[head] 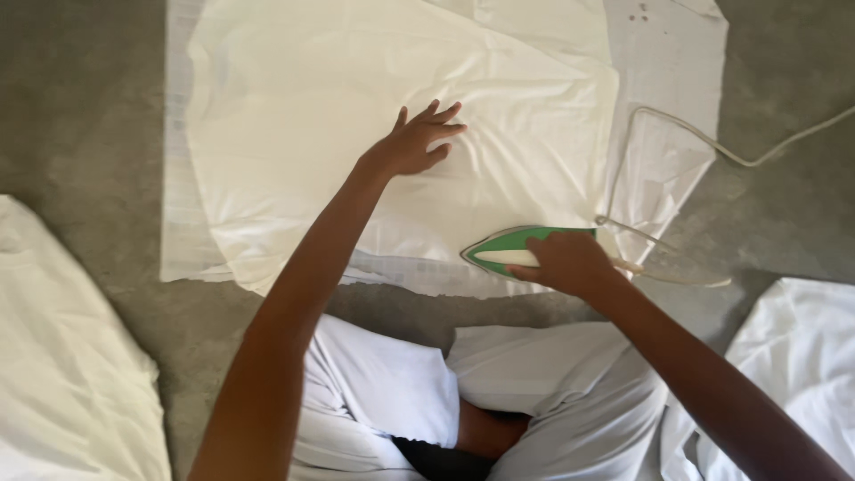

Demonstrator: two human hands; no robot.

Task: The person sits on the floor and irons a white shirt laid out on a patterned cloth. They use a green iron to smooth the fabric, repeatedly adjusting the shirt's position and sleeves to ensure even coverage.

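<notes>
Far to the left of both hands, a heap of white cloth [67, 374] lies on the grey floor [80, 125]. The left hand [417, 141] rests palm down with fingers spread wide on a cream garment [356, 98], gripping nothing and pressing the fabric flat. The garment is spread under and around this hand on a larger white sheet [663, 71], whose edges show beyond it. Just to the right of and nearer than the left hand, the right hand [565, 261] is closed around the handle of a green-and-white iron [508, 249], whose pointed tip faces left and whose sole sits on the garment's near edge. From behind the right hand, a pale cord [695, 134] loops away to the right across the sheet and floor. Further right lies another white cloth [802, 347].
</notes>
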